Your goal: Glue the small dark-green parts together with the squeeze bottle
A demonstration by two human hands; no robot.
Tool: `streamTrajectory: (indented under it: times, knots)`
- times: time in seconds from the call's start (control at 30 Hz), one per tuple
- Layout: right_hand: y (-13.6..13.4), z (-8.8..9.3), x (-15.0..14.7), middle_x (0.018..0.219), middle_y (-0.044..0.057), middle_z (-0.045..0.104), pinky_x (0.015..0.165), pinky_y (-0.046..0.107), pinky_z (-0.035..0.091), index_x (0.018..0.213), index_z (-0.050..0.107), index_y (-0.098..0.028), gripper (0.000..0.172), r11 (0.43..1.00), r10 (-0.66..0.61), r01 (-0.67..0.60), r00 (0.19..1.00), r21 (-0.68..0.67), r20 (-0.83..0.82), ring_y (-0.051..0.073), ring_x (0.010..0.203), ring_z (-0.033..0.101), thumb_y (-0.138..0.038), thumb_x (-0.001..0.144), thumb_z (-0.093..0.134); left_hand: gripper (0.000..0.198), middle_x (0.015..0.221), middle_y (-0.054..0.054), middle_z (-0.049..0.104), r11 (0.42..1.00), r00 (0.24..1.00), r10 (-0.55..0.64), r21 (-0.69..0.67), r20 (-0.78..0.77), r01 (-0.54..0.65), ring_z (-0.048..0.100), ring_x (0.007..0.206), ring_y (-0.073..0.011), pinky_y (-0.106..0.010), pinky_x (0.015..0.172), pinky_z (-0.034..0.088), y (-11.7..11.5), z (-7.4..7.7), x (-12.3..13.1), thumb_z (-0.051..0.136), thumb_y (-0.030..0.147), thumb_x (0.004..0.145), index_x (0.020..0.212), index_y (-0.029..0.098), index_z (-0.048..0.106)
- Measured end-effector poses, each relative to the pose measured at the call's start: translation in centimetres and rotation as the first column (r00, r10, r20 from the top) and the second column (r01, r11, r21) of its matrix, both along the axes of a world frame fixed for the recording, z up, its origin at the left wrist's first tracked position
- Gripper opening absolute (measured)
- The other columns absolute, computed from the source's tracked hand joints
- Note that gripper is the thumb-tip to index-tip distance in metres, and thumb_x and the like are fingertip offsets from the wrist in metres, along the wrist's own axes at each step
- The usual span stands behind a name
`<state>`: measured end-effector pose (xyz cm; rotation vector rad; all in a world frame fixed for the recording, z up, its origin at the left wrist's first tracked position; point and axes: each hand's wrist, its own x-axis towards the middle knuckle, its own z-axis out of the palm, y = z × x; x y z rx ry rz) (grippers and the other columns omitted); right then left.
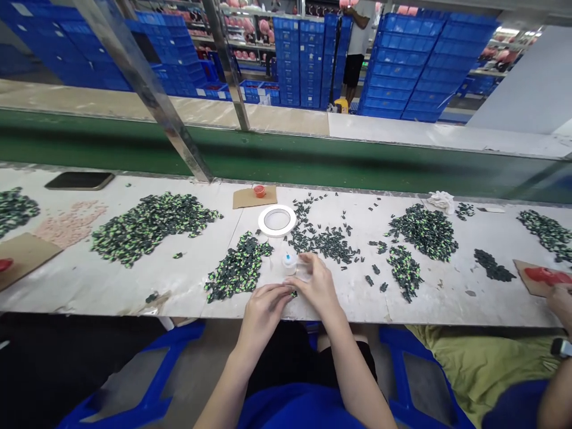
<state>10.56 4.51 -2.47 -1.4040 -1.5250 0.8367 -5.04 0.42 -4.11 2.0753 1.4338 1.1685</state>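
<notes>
My left hand (267,305) is closed in a pinch at the front of the white table. My right hand (318,287) meets it, thumb against the left fingertips. Between them a small black-and-green part (294,294) shows, mostly hidden by fingers. Just beyond stands a small white bottle with a blue tip (289,262), close to my right index finger; whether they touch I cannot tell. Left of my hands lies a pile of black-and-green parts (239,267). Loose small black parts (328,243) are scattered behind my right hand.
Behind the bottle lies a roll of white tape (263,221). A red pot (260,191) sits on cardboard (242,199). More piles (152,223) (422,232) spread to both sides. A phone (79,180) lies back left. A co-worker's hand (560,304) is at far right.
</notes>
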Motion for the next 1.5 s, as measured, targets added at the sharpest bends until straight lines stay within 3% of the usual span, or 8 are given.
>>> streamTrajectory:
  times: [0.17,0.3,0.43,0.7,0.87,0.97,1.17,1.5]
  knots:
    - [-1.6,-0.1,6.3,0.096,0.010,0.064,0.081,0.044,0.043,0.091,0.071,-0.022,0.017,0.941,-0.317,0.262,0.904,0.214,0.287,0.028,0.096,0.049,-0.032,0.084,0.060,0.011,0.088,-0.004,0.069,0.999,1.000,-0.022,-0.031,0.020,0.023,0.065,0.081,-0.0170,-0.029,0.074,0.053,0.2,-0.1,1.7,0.060,0.024,0.085,0.088,0.021,0.070]
    - [-1.2,-0.5,9.2,0.080,0.009,0.063,0.074,0.042,0.041,0.072,0.069,-0.022,0.016,0.964,-0.255,0.202,0.882,0.171,0.396,0.027,0.084,0.045,-0.029,0.083,0.060,0.011,0.086,-0.005,0.069,0.998,0.999,-0.051,-0.020,-0.002,0.051,0.064,0.081,-0.0174,-0.031,0.074,0.052,0.7,-0.2,3.0,0.059,0.023,0.086,0.089,0.020,0.070]
    - [-0.8,-0.3,9.2,0.075,0.009,0.062,0.072,0.041,0.042,0.068,0.063,-0.020,0.015,0.979,-0.193,0.142,0.879,0.147,0.435,0.026,0.081,0.048,-0.028,0.081,0.058,0.012,0.085,-0.006,0.068,0.997,0.996,-0.083,0.006,0.022,0.083,0.061,0.085,-0.0187,-0.031,0.074,0.053,1.1,-0.2,4.0,0.059,0.021,0.086,0.092,0.018,0.068]
    - [-1.8,1.2,7.1,0.070,0.005,0.065,0.061,0.031,0.050,0.067,0.062,-0.016,0.024,0.992,-0.068,0.070,0.997,-0.107,0.022,0.017,0.062,0.061,-0.039,0.070,0.067,0.011,0.090,-0.007,0.065,0.999,0.998,-0.051,-0.002,0.032,0.051,0.056,0.090,-0.0202,-0.034,0.079,0.052,1.0,-0.6,4.7,0.060,0.017,0.084,0.088,0.018,0.071]
    - [-1.9,1.7,6.0,0.074,0.004,0.068,0.067,0.030,0.053,0.091,0.072,-0.018,0.034,0.987,-0.120,0.093,0.969,-0.131,-0.215,0.017,0.070,0.064,-0.036,0.062,0.076,0.010,0.086,-0.005,0.066,0.983,0.982,-0.085,-0.143,0.171,0.111,0.060,0.088,-0.0187,-0.032,0.078,0.051,1.1,-0.4,5.0,0.058,0.014,0.084,0.086,0.018,0.068]
    - [-2.4,1.8,5.3,0.082,0.007,0.071,0.074,0.034,0.055,0.079,0.075,-0.018,0.027,0.969,-0.234,0.193,0.918,-0.155,-0.319,0.020,0.076,0.067,-0.039,0.062,0.076,0.009,0.087,-0.005,0.066,0.965,0.953,-0.036,-0.238,0.299,0.111,0.064,0.083,-0.0162,-0.028,0.077,0.052,0.9,0.0,5.1,0.059,0.018,0.084,0.088,0.017,0.067]
    - [-4.0,1.8,3.9,0.088,0.010,0.072,0.083,0.038,0.055,0.087,0.075,-0.015,0.035,0.947,-0.269,0.167,0.880,-0.276,-0.391,0.025,0.087,0.068,-0.045,0.069,0.071,0.014,0.088,-0.006,0.067,0.957,0.915,0.037,-0.278,0.402,0.083,0.065,0.084,-0.0162,-0.027,0.078,0.052,0.6,1.0,5.5,0.058,0.025,0.085,0.087,0.017,0.068]
    - [-4.8,1.4,2.6,0.087,0.007,0.072,0.078,0.033,0.058,0.085,0.075,-0.017,0.025,0.966,-0.217,0.128,0.875,-0.224,-0.433,0.021,0.080,0.069,-0.038,0.073,0.071,0.017,0.087,-0.007,0.067,0.930,0.865,0.076,-0.349,0.496,0.118,0.064,0.084,-0.0170,-0.028,0.079,0.052,0.4,1.7,5.5,0.061,0.030,0.080,0.086,0.017,0.070]
